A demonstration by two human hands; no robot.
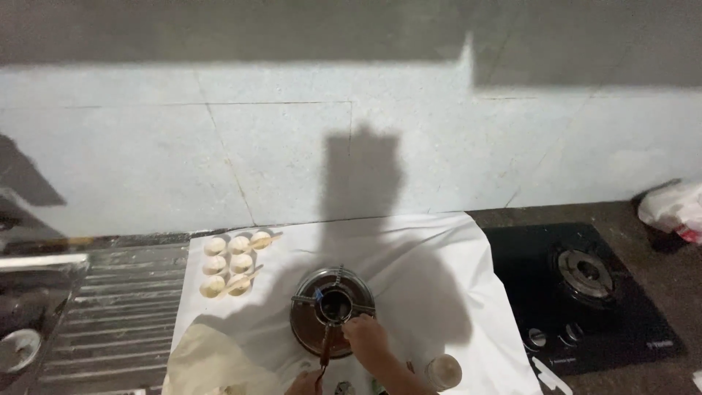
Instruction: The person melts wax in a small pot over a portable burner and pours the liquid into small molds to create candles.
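Touching burner ring [333, 307] rim: right hand [365, 338] | left hand [306, 382] pinching red-handled tool [324, 356] | white cloth [431, 271] bare rightward

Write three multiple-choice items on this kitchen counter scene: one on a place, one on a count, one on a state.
1. Where does the black glass gas hob lie relative to the white cloth?
A. To its right
B. To its left
C. On top of it

2. How many small round pale dough pieces lie on the cloth?
A. Two
B. About seven
C. Twenty

3. What does the right hand do?
A. Hangs clear of everything
B. Rests on the round metal burner unit
C. Holds a cup

Answers: 1 A, the hob sits past the cloth's right edge. 2 B, they form a small cluster. 3 B, its fingers touch the unit's rim.
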